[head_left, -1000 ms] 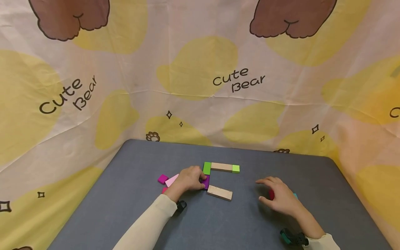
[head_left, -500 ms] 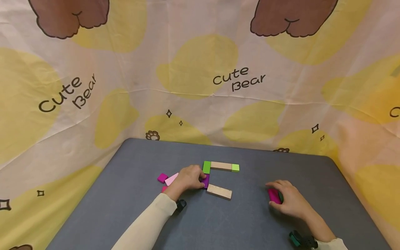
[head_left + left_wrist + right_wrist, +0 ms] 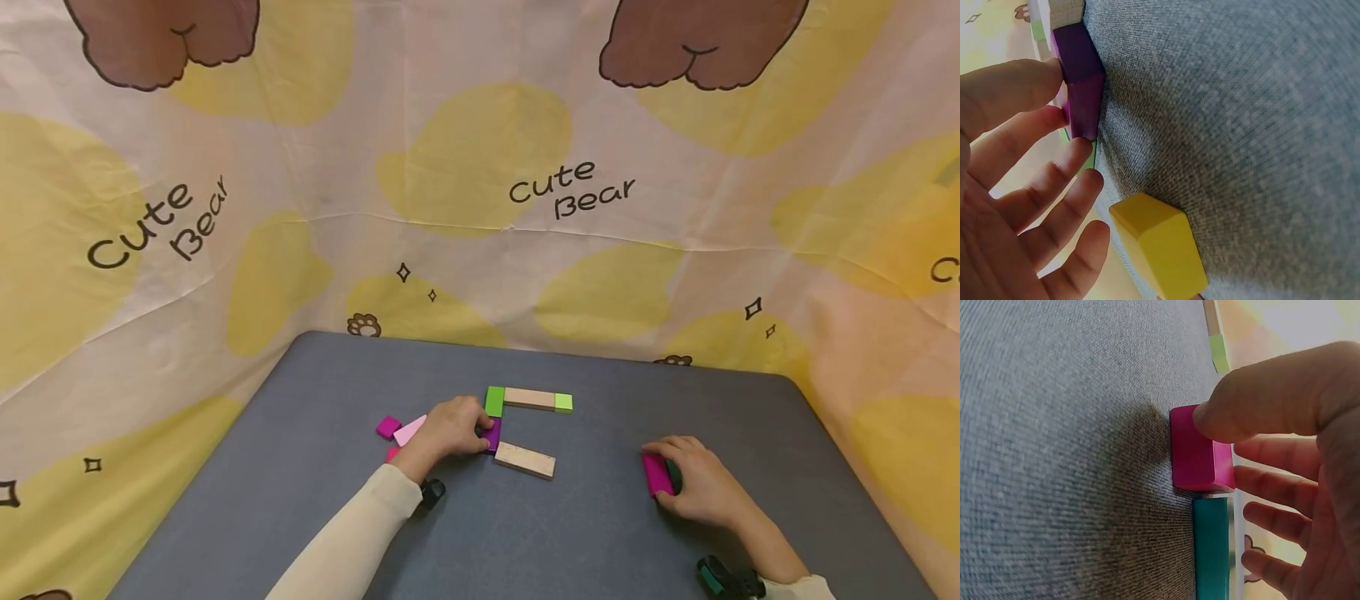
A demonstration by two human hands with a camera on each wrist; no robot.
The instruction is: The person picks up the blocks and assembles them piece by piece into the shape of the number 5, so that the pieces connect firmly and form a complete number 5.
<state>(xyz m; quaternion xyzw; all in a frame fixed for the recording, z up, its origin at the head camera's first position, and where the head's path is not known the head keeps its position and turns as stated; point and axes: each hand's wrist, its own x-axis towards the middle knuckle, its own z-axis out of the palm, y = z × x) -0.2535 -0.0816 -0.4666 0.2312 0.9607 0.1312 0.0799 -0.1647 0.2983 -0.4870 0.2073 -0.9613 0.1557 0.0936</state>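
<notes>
My left hand (image 3: 447, 427) pinches a purple block (image 3: 492, 435) lying on the grey table; the left wrist view shows thumb and index finger at that purple block (image 3: 1085, 69). The purple block stands in a row with a green block (image 3: 495, 401) beyond it and a bare wooden plank (image 3: 525, 460) at its near end. Over on the right, my right hand (image 3: 701, 479) holds a magenta block (image 3: 657, 475) between thumb and fingers. In the right wrist view the magenta block (image 3: 1192, 453) rests on the cloth beside a teal block (image 3: 1212, 550).
A second wooden plank (image 3: 529, 399) extends from the green block to a lime-green block (image 3: 563, 403). Left of my left hand lie a magenta cube (image 3: 387, 427), a light pink block (image 3: 409, 430) and a partly hidden hot-pink block (image 3: 392, 454). A yellow block (image 3: 1166, 244) lies under that hand.
My right hand has shifted right and slightly nearer, and its thumb and fingers have come together on the magenta block. My left hand keeps its place on the purple block.
</notes>
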